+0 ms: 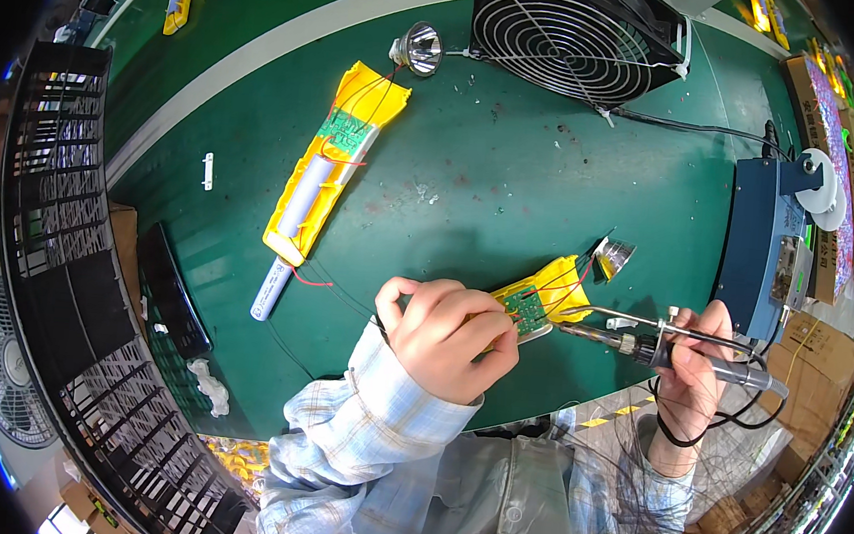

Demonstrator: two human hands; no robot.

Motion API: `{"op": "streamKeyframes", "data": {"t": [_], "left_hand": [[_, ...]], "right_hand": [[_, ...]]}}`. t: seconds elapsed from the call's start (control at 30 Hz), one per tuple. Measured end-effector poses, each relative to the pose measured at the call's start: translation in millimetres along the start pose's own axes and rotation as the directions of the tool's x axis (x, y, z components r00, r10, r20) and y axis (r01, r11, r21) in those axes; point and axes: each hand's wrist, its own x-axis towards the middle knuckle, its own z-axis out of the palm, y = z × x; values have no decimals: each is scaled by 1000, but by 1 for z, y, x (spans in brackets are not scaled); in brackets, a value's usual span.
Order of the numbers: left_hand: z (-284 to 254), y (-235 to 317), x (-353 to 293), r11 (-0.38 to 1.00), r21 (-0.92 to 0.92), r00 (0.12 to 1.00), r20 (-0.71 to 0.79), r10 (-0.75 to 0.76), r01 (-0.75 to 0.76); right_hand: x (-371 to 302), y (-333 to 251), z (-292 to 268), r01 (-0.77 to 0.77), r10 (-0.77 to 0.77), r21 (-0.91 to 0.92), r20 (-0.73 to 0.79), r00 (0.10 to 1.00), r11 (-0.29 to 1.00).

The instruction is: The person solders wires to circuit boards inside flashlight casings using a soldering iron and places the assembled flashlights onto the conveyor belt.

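Note:
My left hand is closed around a yellow flashlight housing half near the table's front edge. In that housing sits a green circuit board with red and black wires. The wires run to a silver reflector lamp beside its far end. My right hand grips a soldering iron with a thin metal feed tube above it. The iron's tip reaches the edge of the circuit board; whether it touches cannot be made out. My left fingers hide the housing's near end.
Left of centre lies another open yellow housing with a battery, board and wired reflector. A black fan stands at the back. At right is a blue machine with a white reel; a black rack lines the left.

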Motion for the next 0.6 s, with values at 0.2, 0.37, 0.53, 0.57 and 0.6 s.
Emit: {"op": "streamKeyframes", "data": {"t": [0.2,0.37,0.53,0.57,0.6], "left_hand": [[-1,0,-1,1000,8,1000,-6,10,-10],[-11,11,-2,998,68,1000,-7,-1,1],[-45,16,-30,999,8,992,-122,32,-31],[-55,17,-41,999,29,986,-165,-17,22],[-62,15,-52,997,37,977,-206,-63,72]], "right_hand": [[-4,3,-2,4,-5,-6,-16,1000,1000],[-15,-4,-7,2,-3,-16,-66,998,1000],[-31,-5,-19,49,-48,7,-96,994,999],[-35,-6,-22,61,-59,16,-98,993,998],[-39,-5,-27,75,-72,18,-109,991,997]]}}
